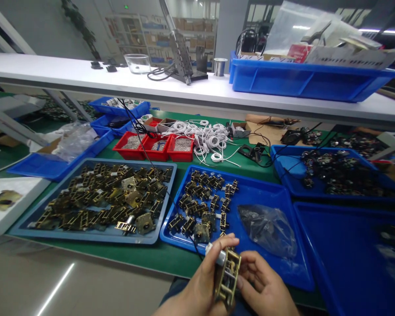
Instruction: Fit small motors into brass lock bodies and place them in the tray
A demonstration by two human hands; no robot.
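In front of my body, my left hand (206, 278) is closed around a brass-framed gear motor (229, 276), tilted on its edge. The gear motor's small silver motor can sticks out by my left thumb. My right hand (261, 281) is closed, with bent fingers and thumb against the unit's right side; whether a small part is also between them is hidden. Just beyond, similar gear motors (202, 193) stand in rows in a blue tray (260, 186). A clear plastic bag (268, 230) with dark contents lies in the same tray.
A grey-blue tray (95, 237) heaped with gear motors sits left. Behind are red bins (181, 156) of small metal parts and coiled white cables (213, 136). More blue trays (335, 263) stand right. A white shelf (105, 81) crosses above, holding a soldering iron holder (181, 55) and solder spool (220, 67).
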